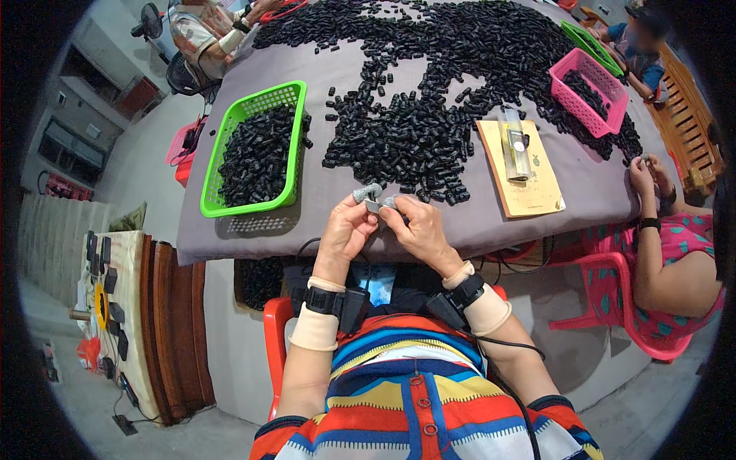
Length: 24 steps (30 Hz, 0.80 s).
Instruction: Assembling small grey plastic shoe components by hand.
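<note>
My left hand (346,232) is closed in a pinch on a small grey metallic-looking piece (372,205), just over the table's near edge. Close against it, my right hand (422,231) pinches too, fingertips beside the piece; whatever lies between them is too small to make out. Grey covers wrap a fingertip of each hand. Beyond my fingers spreads a big heap of small black cylindrical parts (406,138). Left of the hands, a green plastic basket (297,146) holds more of these parts.
Right of the heap, a clear plastic case (515,153) rests on a tan paper pad (544,195). A pink basket (613,119) and another green basket (575,34) stand farther right. Co-workers sit at the right and far left. A red chair (277,330) is under me.
</note>
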Available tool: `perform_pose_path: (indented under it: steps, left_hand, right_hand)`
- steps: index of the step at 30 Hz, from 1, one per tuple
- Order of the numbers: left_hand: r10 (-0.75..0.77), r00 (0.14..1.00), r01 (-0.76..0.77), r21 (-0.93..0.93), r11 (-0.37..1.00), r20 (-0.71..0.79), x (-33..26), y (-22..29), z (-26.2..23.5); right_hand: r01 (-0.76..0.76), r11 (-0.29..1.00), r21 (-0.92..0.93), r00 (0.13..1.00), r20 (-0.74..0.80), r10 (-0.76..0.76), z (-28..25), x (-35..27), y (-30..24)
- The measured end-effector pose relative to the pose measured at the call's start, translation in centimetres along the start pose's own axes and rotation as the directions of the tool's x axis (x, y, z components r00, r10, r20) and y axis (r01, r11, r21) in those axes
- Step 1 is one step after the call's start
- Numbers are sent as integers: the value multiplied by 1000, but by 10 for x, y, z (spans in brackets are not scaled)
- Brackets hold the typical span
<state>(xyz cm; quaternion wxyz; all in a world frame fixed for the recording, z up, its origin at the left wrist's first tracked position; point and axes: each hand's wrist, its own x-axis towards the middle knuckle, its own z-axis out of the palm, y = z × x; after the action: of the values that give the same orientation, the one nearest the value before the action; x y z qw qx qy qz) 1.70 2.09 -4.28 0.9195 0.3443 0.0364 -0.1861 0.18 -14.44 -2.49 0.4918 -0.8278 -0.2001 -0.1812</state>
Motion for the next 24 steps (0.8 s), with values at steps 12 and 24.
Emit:
perform_pose_path:
  steps: [12,24]
  left_hand:
    - [19,998,-17,38,999,-66,-1,-2,7]
    - [1,998,-2,18,1000,67,0,-2,-3]
  right_hand:
    - [-21,999,-29,1000,-11,21,3,1,1]
    - [7,999,-46,1000,-8,-8,4,1,0]
